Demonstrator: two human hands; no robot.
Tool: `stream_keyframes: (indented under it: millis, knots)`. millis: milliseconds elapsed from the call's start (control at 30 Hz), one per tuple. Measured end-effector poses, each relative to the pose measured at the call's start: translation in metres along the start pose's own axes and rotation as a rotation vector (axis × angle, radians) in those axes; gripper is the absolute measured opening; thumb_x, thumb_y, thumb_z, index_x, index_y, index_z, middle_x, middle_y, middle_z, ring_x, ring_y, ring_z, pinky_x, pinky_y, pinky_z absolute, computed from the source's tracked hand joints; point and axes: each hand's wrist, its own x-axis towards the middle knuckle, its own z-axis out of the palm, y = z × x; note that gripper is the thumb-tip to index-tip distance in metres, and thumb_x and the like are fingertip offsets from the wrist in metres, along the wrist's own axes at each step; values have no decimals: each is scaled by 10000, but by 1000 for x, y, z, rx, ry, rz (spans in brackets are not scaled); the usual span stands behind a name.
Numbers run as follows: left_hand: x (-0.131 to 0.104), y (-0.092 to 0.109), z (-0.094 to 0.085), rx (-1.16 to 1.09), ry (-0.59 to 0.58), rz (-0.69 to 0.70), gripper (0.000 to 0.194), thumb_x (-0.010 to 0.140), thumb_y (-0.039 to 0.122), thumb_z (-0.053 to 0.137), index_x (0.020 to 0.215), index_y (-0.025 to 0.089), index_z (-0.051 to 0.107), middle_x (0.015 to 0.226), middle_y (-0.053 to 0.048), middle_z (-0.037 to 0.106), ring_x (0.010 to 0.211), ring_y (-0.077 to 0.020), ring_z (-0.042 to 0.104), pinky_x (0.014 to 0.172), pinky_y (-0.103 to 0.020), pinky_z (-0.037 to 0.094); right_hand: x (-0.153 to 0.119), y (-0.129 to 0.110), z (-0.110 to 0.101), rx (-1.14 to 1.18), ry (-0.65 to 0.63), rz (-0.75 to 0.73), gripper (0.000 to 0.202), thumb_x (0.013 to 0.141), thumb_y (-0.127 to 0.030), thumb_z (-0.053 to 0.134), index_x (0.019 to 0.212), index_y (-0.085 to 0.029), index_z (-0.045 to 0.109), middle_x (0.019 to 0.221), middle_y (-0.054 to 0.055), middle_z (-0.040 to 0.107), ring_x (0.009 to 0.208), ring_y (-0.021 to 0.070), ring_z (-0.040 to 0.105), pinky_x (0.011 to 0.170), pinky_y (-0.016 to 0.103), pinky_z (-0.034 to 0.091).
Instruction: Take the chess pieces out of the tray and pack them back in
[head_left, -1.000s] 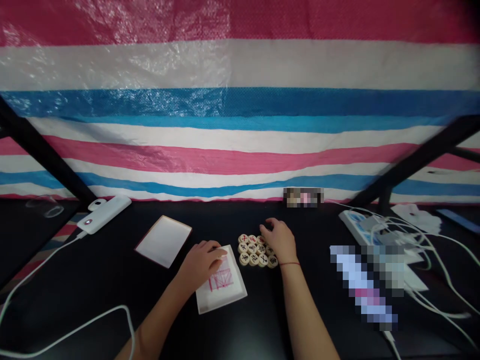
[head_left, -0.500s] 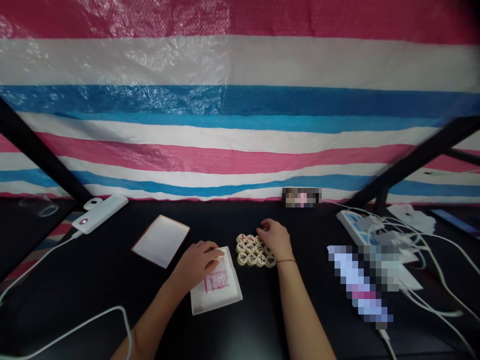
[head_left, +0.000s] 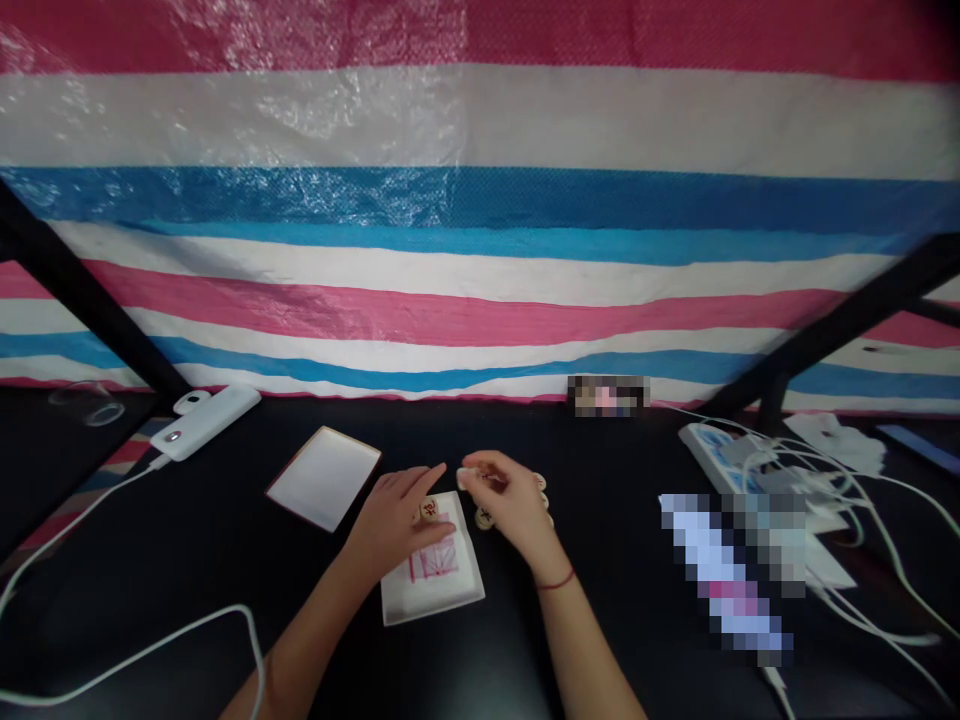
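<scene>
My right hand (head_left: 511, 497) pinches a round, pale Chinese chess piece (head_left: 463, 479) between thumb and fingertips, just above the far right corner of a shallow white box (head_left: 466, 590). Pink lines are drawn on the box's floor. Over the left side of this box, my left hand (head_left: 397, 512) has its thumb and index finger spread apart. Between them shows another chess piece (head_left: 428, 510); whether it rests in the box or against the palm, I cannot tell. Several more pieces (head_left: 484, 518) stand grouped under my right hand, mostly hidden by it.
A white box lid (head_left: 326, 478) lies to the left. Farther left is a white device (head_left: 206, 424) with a cable. On the right are a power strip (head_left: 709, 455), tangled white cables and blurred items. A striped sheet (head_left: 480, 300) hangs behind the black table.
My right hand has moved left from the far side of the group toward the box, with a piece now in its fingers. My left hand's fingers have spread, and a piece shows between them.
</scene>
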Motion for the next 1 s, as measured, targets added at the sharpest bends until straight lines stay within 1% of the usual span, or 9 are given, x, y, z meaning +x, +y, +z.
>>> stream_keyframes:
  millis: [100,167,300,400,467,567,700,833,1000]
  knots:
    - [-1,-2,5,-39,98,-8,412,912,383,552,1301,249,522,1153,-71,652,1002,-224,630,871,-363,510,-7,-6,22,154,-105,7,250,735,-351,707,924,-190,679,905,56,720,849,192,685,705,283,566]
    - [-2,-2,6,-83,116,-29,343,917,346,546,1247,255,562,1101,-52,665,936,-200,643,830,-335,529,-9,-8,28,208,-109,34,255,705,-341,732,906,-194,677,868,44,719,843,193,691,695,282,575]
    - [0,1,3,-159,126,-79,260,881,287,580,1134,234,605,1097,-50,658,957,-198,643,860,-335,526,-6,-4,26,234,-53,62,242,709,-371,736,862,-191,681,775,39,718,750,188,697,657,285,575]
    - [1,1,-2,-191,138,-129,277,863,243,571,1138,220,596,1101,-58,644,953,-199,645,860,-340,525,-3,2,20,312,60,81,300,732,-447,718,878,-187,686,794,52,713,748,189,691,666,311,585]
    - [2,1,-6,-189,124,-132,307,860,220,558,1165,235,590,1118,-55,637,948,-193,642,860,-334,518,-1,7,16,351,136,87,343,719,-490,724,872,-184,701,913,80,707,772,192,686,674,335,593]
    - [3,3,-8,-178,78,-73,257,849,178,548,1089,239,619,1104,-43,658,984,-192,632,896,-338,479,1,16,11,303,206,59,333,686,-481,756,817,-177,731,1074,115,666,794,191,672,711,366,589]
    - [5,11,-4,-131,-18,-2,182,847,172,576,1014,229,621,1058,-20,701,1037,-195,618,944,-371,403,2,25,7,249,243,11,287,676,-409,772,866,-196,740,1056,104,655,903,212,657,807,385,558]
    - [7,13,4,-21,-58,63,152,874,167,581,997,235,639,1076,-6,700,1052,-183,599,956,-378,363,1,26,6,216,199,-37,225,725,-340,717,912,-216,733,1063,89,631,910,199,651,807,365,553]
    - [9,13,7,91,-90,83,64,864,188,634,921,211,653,1007,-21,661,976,-197,578,866,-355,396,-4,16,7,160,94,-79,189,763,-292,665,926,-220,727,1094,93,611,945,195,637,748,308,572]
